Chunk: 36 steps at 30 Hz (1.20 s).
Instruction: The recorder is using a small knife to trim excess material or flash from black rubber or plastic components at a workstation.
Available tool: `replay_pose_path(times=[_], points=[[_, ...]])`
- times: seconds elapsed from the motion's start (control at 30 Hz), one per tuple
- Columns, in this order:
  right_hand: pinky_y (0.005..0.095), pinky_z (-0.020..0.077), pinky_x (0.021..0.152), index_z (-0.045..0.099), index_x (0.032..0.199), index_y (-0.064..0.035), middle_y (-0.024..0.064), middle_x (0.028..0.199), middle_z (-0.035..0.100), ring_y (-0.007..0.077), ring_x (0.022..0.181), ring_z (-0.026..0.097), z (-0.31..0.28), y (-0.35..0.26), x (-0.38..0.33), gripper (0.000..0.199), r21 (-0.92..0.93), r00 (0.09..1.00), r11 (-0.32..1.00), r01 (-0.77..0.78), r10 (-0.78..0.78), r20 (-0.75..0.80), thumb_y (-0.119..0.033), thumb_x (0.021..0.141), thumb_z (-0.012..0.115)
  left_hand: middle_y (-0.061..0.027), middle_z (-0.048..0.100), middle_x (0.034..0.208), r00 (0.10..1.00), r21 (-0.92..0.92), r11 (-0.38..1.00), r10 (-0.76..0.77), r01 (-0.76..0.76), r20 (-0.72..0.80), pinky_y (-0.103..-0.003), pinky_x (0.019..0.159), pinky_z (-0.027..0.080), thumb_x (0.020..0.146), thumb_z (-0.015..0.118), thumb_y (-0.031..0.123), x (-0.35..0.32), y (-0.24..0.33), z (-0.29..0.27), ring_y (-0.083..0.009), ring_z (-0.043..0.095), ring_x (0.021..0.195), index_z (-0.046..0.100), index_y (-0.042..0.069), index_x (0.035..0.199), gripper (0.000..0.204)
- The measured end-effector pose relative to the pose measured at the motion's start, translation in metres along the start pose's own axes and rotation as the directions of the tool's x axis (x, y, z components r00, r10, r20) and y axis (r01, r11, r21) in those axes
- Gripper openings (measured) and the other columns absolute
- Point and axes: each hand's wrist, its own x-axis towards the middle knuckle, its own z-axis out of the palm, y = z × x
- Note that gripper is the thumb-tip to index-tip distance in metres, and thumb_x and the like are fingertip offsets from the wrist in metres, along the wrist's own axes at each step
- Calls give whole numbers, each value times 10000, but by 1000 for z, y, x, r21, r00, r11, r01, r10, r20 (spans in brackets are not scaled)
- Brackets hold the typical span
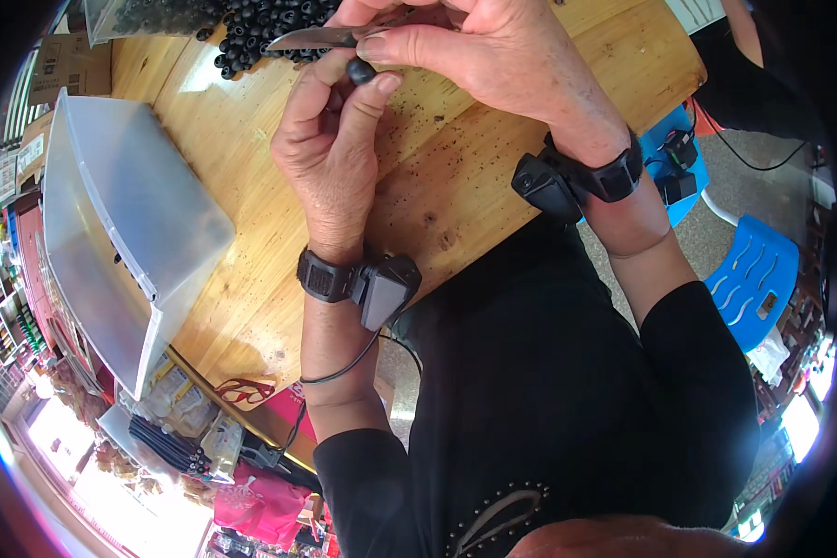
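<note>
Between the thumb and fingertips of my left hand (330, 153) is a small round black part (361, 72), glossy and bead-like. My right hand (502, 70) grips a small knife (309, 38). Its blade points left, just above the part, and the handle is mostly hidden in my fingers. Right thumb and part are very close; whether the edge touches it I cannot tell. Beyond the hands lies a heap of similar black parts (251, 42), several showing a round hole. Dark crumbs are scattered over the wooden table (418, 200) around and below my hands.
Left of my forearm a large translucent plastic bin (172, 186) rests tilted, a few black bits inside. A clear container (158, 17) of black parts stands at the far left. Red-framed glasses (244, 391) lie by the near edge. Right are blue chairs (758, 279) and another person's arm (742, 33).
</note>
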Motion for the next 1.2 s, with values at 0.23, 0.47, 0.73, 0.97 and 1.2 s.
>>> replay_pose_path(times=[0.23,0.47,0.73,0.97,1.2], points=[[266,544,754,694,1042,11,45,936,704,106,846,669,-6,12,2,119,141,993,984,-105,96,70,15,924,693,32,668,944,1000,45,999,-6,6,0,-174,765,490,890,764,-76,2,-1,-2,-32,585,834,730,-3,1151,272],[277,543,765,692,1059,10,44,940,695,109,858,661,-6,16,1,139,105,999,994,-40,38,27,20,921,696,30,678,957,1000,50,999,1,-2,9,-178,766,485,882,778,-68,0,-1,-2,-33,580,846,735,-9,1161,288],[282,548,751,697,1050,7,55,926,708,116,852,678,-8,5,0,139,80,990,988,-128,122,73,6,913,721,34,679,888,999,159,987,-26,30,-23,-179,699,472,917,772,3,2,2,-3,-39,578,777,749,-3,1134,219],[296,553,720,703,1015,2,91,928,745,144,828,703,-4,13,1,141,68,991,996,-62,54,120,1,881,749,6,691,827,995,393,915,96,-87,-3,-197,658,479,951,753,52,5,-7,-11,-55,596,710,749,-3,1078,139],[300,540,670,703,961,0,102,851,739,173,759,712,-3,-2,-1,119,-155,997,987,47,-36,70,22,849,738,2,693,837,964,619,742,243,-259,112,-209,666,490,926,776,44,5,-10,-15,-51,593,722,755,13,1069,148]])
